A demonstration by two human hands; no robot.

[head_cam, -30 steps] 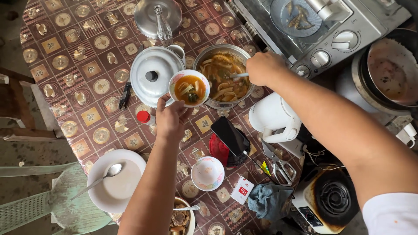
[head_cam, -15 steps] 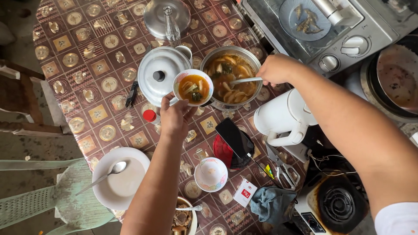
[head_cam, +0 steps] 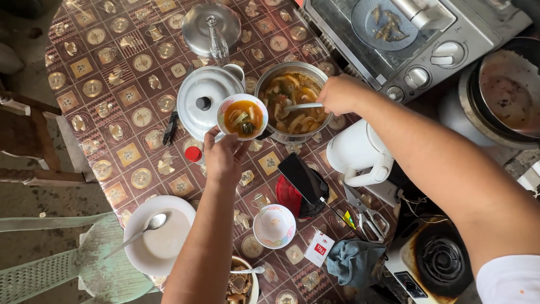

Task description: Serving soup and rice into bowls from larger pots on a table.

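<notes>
The left hand (head_cam: 223, 153) is clamped on the near rim of a small patterned bowl (head_cam: 242, 116) filled with orange soup, held level just above the table, its far edge beside the rim of the steel pot (head_cam: 292, 101). The right hand (head_cam: 338, 94) is closed around the handle of a metal ladle (head_cam: 301, 106) whose scoop end dips into the pot's soup. Room here is tight: the pot's lid (head_cam: 201, 101) lies just left of the bowl, a white jug (head_cam: 358, 149) crowds the right forearm from below, and the toaster oven (head_cam: 405, 45) hems the pot's far right side. Under the left wrist sit a red-capped bottle (head_cam: 193, 153) and a dark phone (head_cam: 299, 176) propped on a red holder. Nearer, an empty small bowl (head_cam: 274, 226) and a white plate (head_cam: 160, 236) with a spoon lie apart, with open patterned tablecloth (head_cam: 112, 84) stretching to the left edge.
</notes>
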